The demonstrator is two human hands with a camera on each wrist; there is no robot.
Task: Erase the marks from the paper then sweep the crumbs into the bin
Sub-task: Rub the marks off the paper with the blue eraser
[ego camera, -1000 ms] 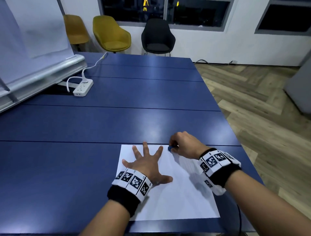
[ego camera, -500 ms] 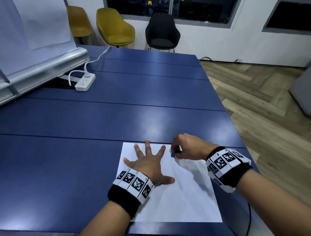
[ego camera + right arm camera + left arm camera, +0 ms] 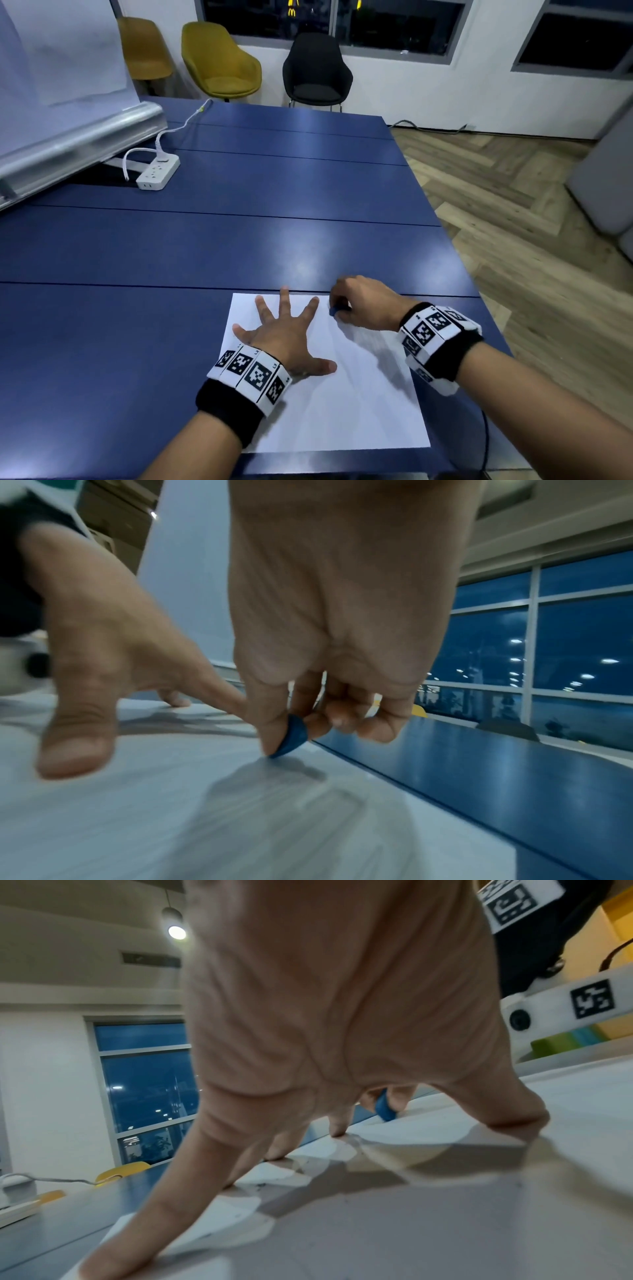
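Note:
A white sheet of paper (image 3: 342, 394) lies on the blue table (image 3: 205, 246) near its front right corner. My left hand (image 3: 284, 329) presses flat on the sheet's upper left part, fingers spread. My right hand (image 3: 363, 301) pinches a small blue eraser (image 3: 333, 311) between thumb and forefinger, its lower edge touching the paper near the far edge. In the right wrist view the eraser (image 3: 291, 735) meets the paper (image 3: 171, 818) under the thumb. Through the left wrist view the eraser (image 3: 385, 1107) shows beyond my spread fingers (image 3: 192, 1185), with a few dark crumbs (image 3: 260, 1185) on the sheet. No bin shows.
A white power strip (image 3: 158, 172) with its cable lies at the table's far left, beside a flip-chart stand (image 3: 78, 137). Yellow chairs (image 3: 219, 61) and a black chair (image 3: 315, 68) stand behind the table. Wooden floor (image 3: 513, 240) lies to the right, past the table edge.
My right hand with the eraser has shifted slightly back and forth near the paper's far edge. The left hand has stayed pressed on the sheet. The head view has tilted a little.

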